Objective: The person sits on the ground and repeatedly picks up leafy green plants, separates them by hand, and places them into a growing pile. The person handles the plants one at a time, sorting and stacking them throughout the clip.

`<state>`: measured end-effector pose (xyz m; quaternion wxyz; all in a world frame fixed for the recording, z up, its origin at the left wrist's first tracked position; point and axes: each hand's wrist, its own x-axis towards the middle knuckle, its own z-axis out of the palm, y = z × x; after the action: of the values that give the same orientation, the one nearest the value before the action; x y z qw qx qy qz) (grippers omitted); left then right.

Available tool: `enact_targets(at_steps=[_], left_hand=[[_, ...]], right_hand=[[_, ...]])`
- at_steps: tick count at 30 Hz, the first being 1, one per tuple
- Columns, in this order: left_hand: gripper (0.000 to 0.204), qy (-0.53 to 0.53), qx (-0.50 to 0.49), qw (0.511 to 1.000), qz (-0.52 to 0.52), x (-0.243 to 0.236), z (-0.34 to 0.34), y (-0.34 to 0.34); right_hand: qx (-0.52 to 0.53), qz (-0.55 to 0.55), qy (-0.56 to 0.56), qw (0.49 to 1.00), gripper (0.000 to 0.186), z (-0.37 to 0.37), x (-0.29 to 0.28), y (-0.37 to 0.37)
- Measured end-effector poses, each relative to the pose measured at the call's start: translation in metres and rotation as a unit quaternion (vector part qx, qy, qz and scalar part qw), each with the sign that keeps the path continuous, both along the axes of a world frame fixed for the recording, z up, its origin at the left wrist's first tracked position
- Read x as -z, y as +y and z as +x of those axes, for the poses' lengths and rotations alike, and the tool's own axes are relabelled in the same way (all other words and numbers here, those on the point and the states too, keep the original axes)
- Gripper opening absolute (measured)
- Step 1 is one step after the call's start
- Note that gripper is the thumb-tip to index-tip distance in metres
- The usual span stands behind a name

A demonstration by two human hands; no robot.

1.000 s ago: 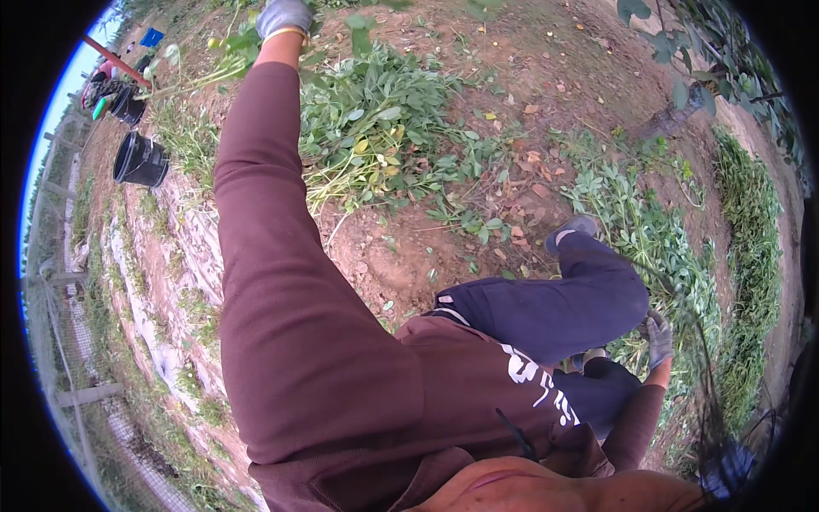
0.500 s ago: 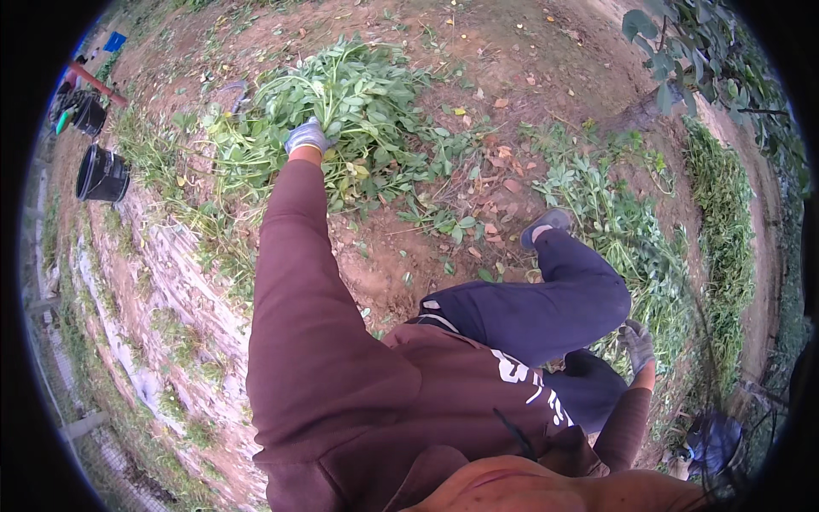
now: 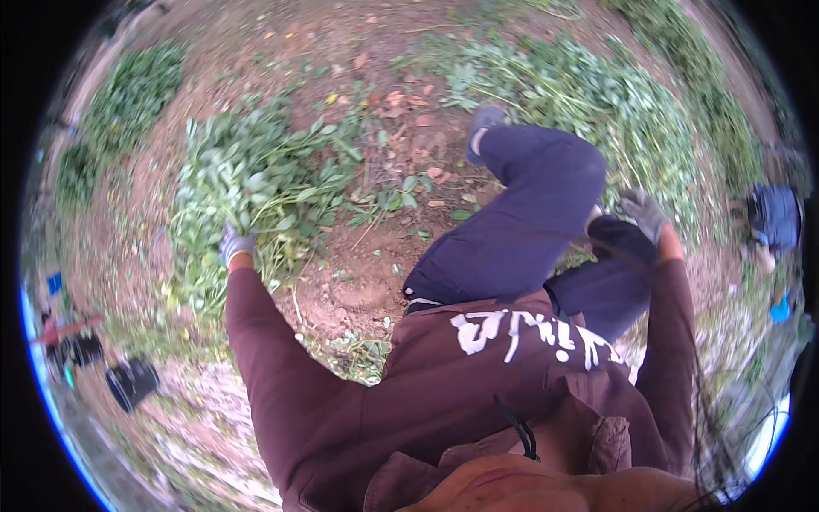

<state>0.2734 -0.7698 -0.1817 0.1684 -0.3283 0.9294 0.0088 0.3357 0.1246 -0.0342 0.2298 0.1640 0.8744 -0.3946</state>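
My left hand [image 3: 235,243], in a light grey glove, is at the near edge of a heap of leafy green plants [image 3: 247,183] lying on the soil. Its fingers close round stems there and are partly covered by leaves. My right hand [image 3: 646,213], gloved in grey too, is out to the right beside my bent knee, with its fingers loosely apart and nothing seen in them. Beyond it spreads another layer of pulled leafy plants [image 3: 589,102].
Black buckets [image 3: 132,384] stand at the left, near a blue object [image 3: 55,283]. A dark blue bag-like object [image 3: 775,218] lies at the far right. More greenery [image 3: 132,94] grows at the upper left. Dry leaves [image 3: 405,102] are scattered on the bare soil.
The view has swung left, so the heap and buckets sit lower in it. My left hand stays at the heap, its arm drawn nearer. My right hand has risen beside the knee.
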Motion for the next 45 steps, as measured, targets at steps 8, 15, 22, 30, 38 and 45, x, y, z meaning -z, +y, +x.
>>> enact_targets(at_steps=[8, 15, 22, 30, 38, 45], left_hand=[[0.100, -0.016, -0.004, 0.986, -0.168, -0.059, -0.006, 0.080], [0.100, 0.026, -0.052, 0.992, -0.114, -0.084, 0.028, 0.231], [0.057, 0.328, 0.190, 0.834, 0.401, -0.124, -0.040, 0.367], [0.033, 0.387, 0.370, 0.502, 0.679, -0.261, -0.129, 0.637], [0.027, 0.245, 0.349, 0.426, 0.798, -0.228, -0.185, 0.836], [0.052, -0.108, 0.794, 0.546, 0.246, -0.190, -0.184, 0.858]], right_hand=[[0.117, -0.004, 0.165, 0.979, 0.032, 0.027, -0.015, 0.022], [0.203, -0.015, 0.286, 0.936, 0.035, 0.030, -0.033, 0.068], [0.145, -0.016, 0.199, 0.969, 0.037, -0.014, -0.014, 0.053], [-0.193, 0.060, -0.093, 0.975, 0.037, -0.038, 0.002, -0.002], [-0.258, 0.063, -0.135, 0.955, 0.041, -0.098, 0.012, 0.050], [-0.031, 0.242, -0.107, 0.964, 0.038, -0.160, 0.089, 0.226]])
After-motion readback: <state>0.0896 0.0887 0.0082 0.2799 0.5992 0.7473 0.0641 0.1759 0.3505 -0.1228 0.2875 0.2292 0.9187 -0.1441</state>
